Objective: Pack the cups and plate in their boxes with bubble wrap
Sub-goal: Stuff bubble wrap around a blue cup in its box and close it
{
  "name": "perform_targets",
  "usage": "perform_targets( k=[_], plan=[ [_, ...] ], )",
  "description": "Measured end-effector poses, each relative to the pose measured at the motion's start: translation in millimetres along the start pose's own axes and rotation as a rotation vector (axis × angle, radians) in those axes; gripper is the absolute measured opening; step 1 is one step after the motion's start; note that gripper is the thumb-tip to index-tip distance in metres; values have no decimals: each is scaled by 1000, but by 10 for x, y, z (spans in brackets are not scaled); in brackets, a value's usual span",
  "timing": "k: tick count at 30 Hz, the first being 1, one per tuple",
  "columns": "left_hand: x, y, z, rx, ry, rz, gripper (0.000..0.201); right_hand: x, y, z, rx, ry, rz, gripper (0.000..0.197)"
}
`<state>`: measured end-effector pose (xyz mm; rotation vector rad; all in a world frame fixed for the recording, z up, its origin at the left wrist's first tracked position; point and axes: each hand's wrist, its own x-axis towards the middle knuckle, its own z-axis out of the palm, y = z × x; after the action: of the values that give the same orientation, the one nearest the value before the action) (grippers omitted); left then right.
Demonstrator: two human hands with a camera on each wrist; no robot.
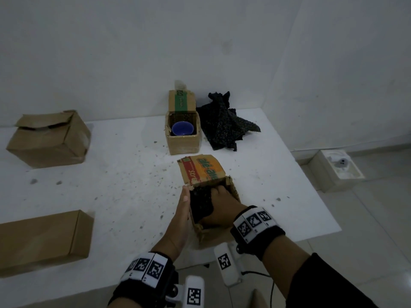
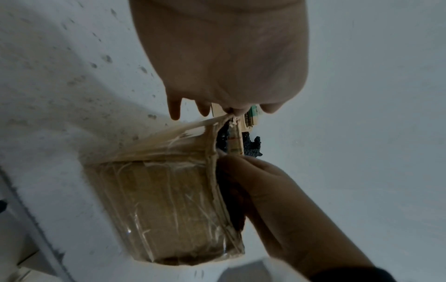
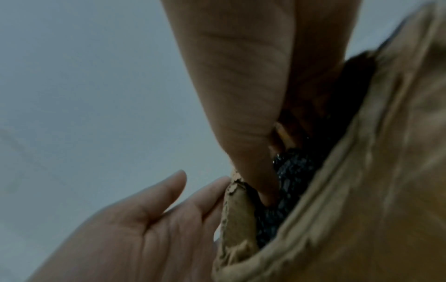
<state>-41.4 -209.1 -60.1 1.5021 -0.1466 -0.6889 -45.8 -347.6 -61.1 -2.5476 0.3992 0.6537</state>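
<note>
A small cardboard box point(image 1: 234, 192) with an orange printed flap point(image 1: 203, 168) stands open near the table's front edge. My left hand point(image 1: 184, 205) lies flat against its left wall, fingers straight. My right hand point(image 1: 220, 196) reaches into the box, its fingers pressing on black bubble wrap point(image 1: 200, 206) that fills the inside; whatever lies beneath is hidden. The right wrist view shows a finger point(image 3: 241, 114) pushed down into the wrap point(image 3: 289, 171) beside the box wall point(image 3: 374, 190). Farther back, a second open box point(image 1: 183, 143) holds a blue cup point(image 1: 182, 129).
A loose heap of black bubble wrap point(image 1: 224, 127) lies right of the far box. Two brown boxes sit at the left: one at the back with its flaps folded over point(image 1: 49, 138), a long flat one point(image 1: 42, 241) in front. A white box point(image 1: 338, 170) is on the floor beyond the table's right edge.
</note>
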Motion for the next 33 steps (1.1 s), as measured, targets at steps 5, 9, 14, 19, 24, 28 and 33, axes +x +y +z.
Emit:
perform_targets(
  k=[5,9,14,19,24,28,33],
  plan=[
    [59,42,-37,61,101,55,40,-58,101,-226,71,455,-182,31],
    [224,51,-111,44,180,44,42,107,265,-359,354,543,-77,45],
    [260,181,-94,-40,243,56,47,115,354,-474,971,228,-3,71],
    [254,147,-105,29,254,91,43,53,571,-404,878,309,-223,27],
    [218,21,-73,218,146,108,41,-10,892,-213,496,308,-465,44],
    [214,-171,-96,475,55,227,42,-68,960,-134,518,209,-419,55],
    [183,-303,-147,675,-42,327,87,-211,842,-103,159,253,-375,58]
  ],
)
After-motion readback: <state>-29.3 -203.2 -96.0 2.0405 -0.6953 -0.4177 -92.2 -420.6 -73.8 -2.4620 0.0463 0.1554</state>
